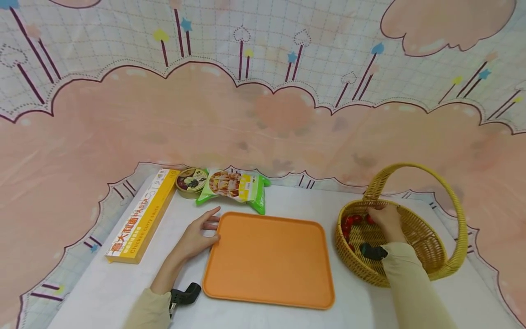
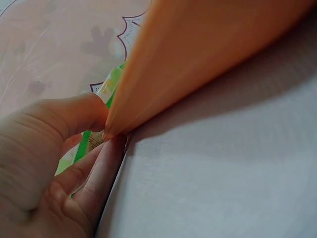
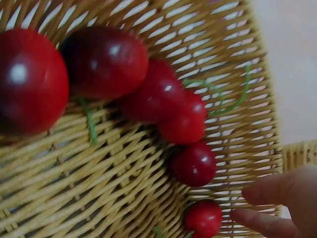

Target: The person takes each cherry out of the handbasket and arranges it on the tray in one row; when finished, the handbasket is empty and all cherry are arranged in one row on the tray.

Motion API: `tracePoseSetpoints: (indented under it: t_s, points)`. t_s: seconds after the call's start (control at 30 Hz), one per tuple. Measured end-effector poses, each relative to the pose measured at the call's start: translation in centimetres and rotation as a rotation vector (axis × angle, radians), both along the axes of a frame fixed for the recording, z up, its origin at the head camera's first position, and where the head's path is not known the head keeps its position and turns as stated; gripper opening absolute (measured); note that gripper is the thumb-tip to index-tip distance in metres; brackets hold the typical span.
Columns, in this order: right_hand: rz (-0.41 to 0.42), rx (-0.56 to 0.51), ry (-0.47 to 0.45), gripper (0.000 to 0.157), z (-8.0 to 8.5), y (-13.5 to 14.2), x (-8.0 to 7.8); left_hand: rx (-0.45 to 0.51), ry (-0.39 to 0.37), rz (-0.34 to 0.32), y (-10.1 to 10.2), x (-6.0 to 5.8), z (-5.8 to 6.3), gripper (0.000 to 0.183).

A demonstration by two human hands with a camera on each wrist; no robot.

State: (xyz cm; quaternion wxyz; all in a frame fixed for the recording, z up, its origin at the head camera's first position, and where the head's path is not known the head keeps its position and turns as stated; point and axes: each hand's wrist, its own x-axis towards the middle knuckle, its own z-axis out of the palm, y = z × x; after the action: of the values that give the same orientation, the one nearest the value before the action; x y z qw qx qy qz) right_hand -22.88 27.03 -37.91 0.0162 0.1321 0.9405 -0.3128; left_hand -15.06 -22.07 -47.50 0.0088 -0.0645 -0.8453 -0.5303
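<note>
My left hand [image 1: 197, 235] holds the left edge of an orange rectangular tray [image 1: 269, 260]. In the left wrist view, the thumb [image 2: 84, 114] lies on one side of the tray's rim and a finger [image 2: 106, 163] on the other, pinching it. Over on the right, my right hand [image 1: 387, 221] reaches into a wicker basket [image 1: 361, 269]. Several dark red cherries [image 3: 106, 62], some with green stems, lie along the basket's wall. The right fingers [image 3: 267, 191] are extended beside the nearest cherry [image 3: 203, 218], with nothing visible between them.
A yellow and white pasta box [image 1: 141, 217] lies at the left. Behind the tray are a round tin [image 1: 191, 183] and a green-edged food bag [image 1: 234, 186]. The basket's tall handle [image 1: 454, 205] arches over its right side. A patterned cloth [image 1: 263, 119] hangs behind.
</note>
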Motion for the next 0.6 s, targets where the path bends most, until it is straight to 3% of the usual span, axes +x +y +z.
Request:
tracePoseSetpoints:
  t_s: [0.3,0.6]
  points:
    - [0.015,0.056,0.074,0.02,-1.2,1.3,-0.3,-0.002,0.004,-0.001,0.1,0.0,0.1,0.074]
    - [0.032,0.037,0.054,0.023,-1.3,1.0,-0.2,-0.011,-0.01,0.011,0.1,0.0,0.1,0.073]
